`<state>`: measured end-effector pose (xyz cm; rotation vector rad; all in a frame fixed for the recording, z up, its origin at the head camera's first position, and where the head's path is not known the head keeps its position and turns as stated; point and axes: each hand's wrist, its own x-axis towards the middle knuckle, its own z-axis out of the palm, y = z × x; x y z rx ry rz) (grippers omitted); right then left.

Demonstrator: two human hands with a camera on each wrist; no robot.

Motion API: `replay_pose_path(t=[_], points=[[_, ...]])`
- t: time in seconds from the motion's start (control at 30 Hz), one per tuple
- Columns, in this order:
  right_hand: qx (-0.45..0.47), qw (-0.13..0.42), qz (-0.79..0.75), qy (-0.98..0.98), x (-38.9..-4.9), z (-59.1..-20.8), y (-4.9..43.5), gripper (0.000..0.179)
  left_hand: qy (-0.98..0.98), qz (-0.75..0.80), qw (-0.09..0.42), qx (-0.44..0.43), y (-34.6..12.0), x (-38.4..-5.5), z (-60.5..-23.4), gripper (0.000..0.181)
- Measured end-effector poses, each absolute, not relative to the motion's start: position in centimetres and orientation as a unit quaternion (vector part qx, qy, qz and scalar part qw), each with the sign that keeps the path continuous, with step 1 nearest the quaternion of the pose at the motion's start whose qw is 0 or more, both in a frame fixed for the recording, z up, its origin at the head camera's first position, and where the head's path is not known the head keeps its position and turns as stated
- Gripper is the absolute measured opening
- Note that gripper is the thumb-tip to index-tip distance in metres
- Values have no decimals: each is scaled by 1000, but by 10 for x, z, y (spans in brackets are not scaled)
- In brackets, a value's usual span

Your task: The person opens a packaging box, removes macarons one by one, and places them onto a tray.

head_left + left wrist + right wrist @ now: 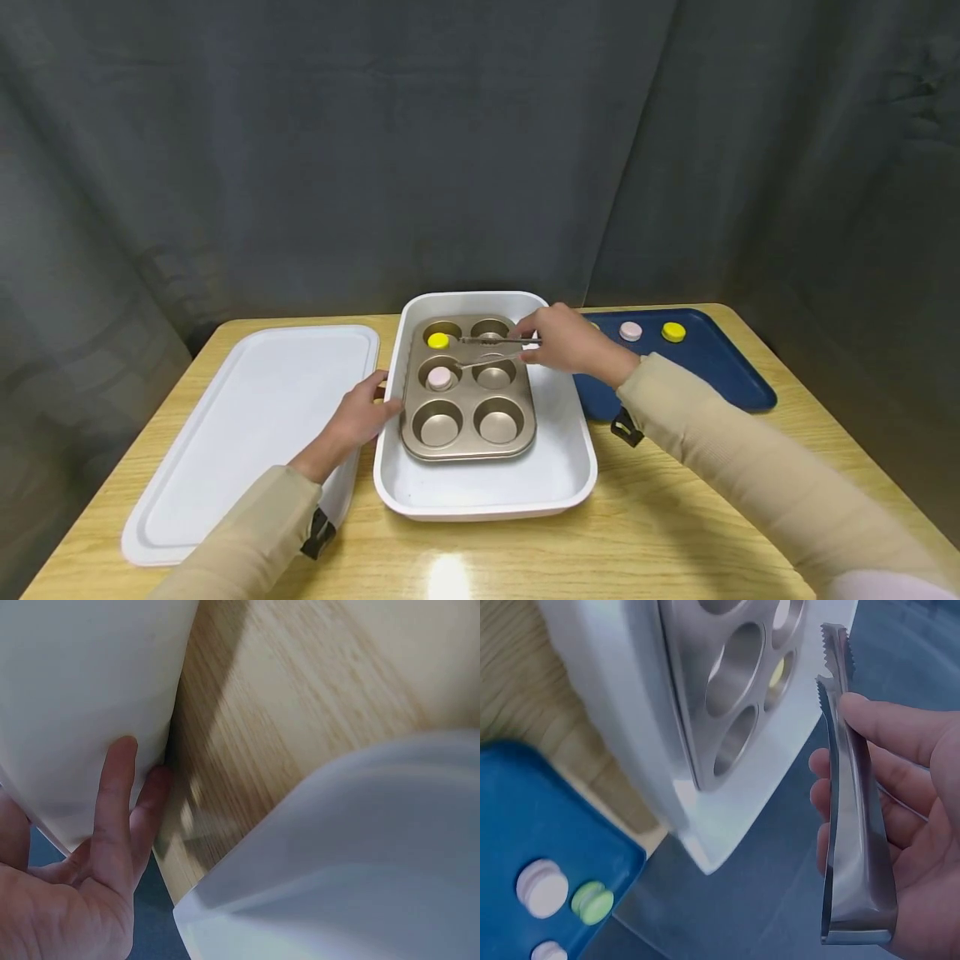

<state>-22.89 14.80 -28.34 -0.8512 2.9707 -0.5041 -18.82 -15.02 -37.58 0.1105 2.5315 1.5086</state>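
My right hand [564, 337] holds metal tongs [853, 825] over the muffin tin [468, 450]. Their toothed tips stand apart, with nothing seen between them. Close to the tips, a yellow macaron [438, 341] sits in the far left cup, and a pale pink macaron [439, 378] lies in the middle left cup. The tin rests inside a deep white tub [487, 510]. My left hand [363, 412] grips the tub's left side, fingers [114, 802] against the outer wall and thumb over the rim.
A white tray [255, 433] lies left of the tub. To the right is a blue tray [712, 371] bearing a pink macaron [631, 331], another yellow macaron [673, 332] and a green macaron [592, 902]. Dark grey curtain [375, 167] hangs behind the wooden table [637, 517].
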Motion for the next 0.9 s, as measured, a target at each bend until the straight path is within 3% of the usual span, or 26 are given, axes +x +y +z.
replay_pose_path(t=[0.27,0.9], points=[[-267,47,-133,953,-236,-294,123,30,855,509,91,35,-149,-188,-377,49],[-285,61,-85,953,-248,-307,98,26,859,504,78,48,-148,-188,-377,48]])
